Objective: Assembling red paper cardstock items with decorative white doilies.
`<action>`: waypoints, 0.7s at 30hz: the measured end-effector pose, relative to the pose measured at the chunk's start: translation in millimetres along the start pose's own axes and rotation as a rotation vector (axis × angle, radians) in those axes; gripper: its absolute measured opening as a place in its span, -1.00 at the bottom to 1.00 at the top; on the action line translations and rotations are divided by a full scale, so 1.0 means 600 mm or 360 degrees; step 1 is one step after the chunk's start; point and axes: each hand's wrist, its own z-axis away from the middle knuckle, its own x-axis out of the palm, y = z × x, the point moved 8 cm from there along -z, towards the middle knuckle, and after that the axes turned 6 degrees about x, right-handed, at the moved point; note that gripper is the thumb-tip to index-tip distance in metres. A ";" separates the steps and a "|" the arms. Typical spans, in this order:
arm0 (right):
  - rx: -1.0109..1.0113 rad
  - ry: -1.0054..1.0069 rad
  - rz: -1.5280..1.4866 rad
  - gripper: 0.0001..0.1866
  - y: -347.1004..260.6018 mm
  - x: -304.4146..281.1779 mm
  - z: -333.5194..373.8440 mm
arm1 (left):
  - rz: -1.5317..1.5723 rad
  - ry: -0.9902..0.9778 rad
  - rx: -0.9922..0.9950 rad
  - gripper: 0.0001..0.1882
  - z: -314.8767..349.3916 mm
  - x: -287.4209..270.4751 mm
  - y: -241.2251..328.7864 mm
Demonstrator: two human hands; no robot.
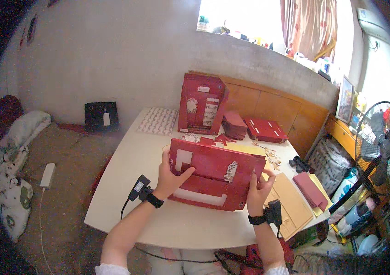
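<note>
A large red folded card panel [208,162] with white cut-out-like patches and a small white floral patch is held tilted above the near part of the white table [158,220]. Its left edge is gripped by my left hand [171,178], the thumb lying across the front and the fingers behind. My right hand [257,190] pinches the right edge between thumb and fingers. Behind it stands an upright red card piece [190,119] with white floral patches. Red scraps [222,139] lie between the two. Each wrist wears a black strap with a small device.
A patterned white sheet [158,120] lies back left on the table. Red card stacks [234,126] sit at the back. Tan cardboard [289,204] and dark-pink card pieces [311,190] lie right. A standing fan [384,145] is beyond the right edge; a bed [69,169] is left.
</note>
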 end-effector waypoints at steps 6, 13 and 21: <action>0.0099 0.0122 -0.0051 -0.76 0.009 -0.002 0.003 | -0.0004 -0.0003 -0.0017 -0.36 0.004 0.001 -0.006; 0.0137 0.0018 -0.0188 -0.74 0.024 0.004 0.009 | 0.0087 -0.0042 0.0012 -0.46 0.008 0.007 -0.011; 0.0485 -0.0554 -0.0370 -0.67 0.021 0.045 0.015 | 0.0426 -0.0019 -0.0130 -0.53 0.017 0.011 -0.045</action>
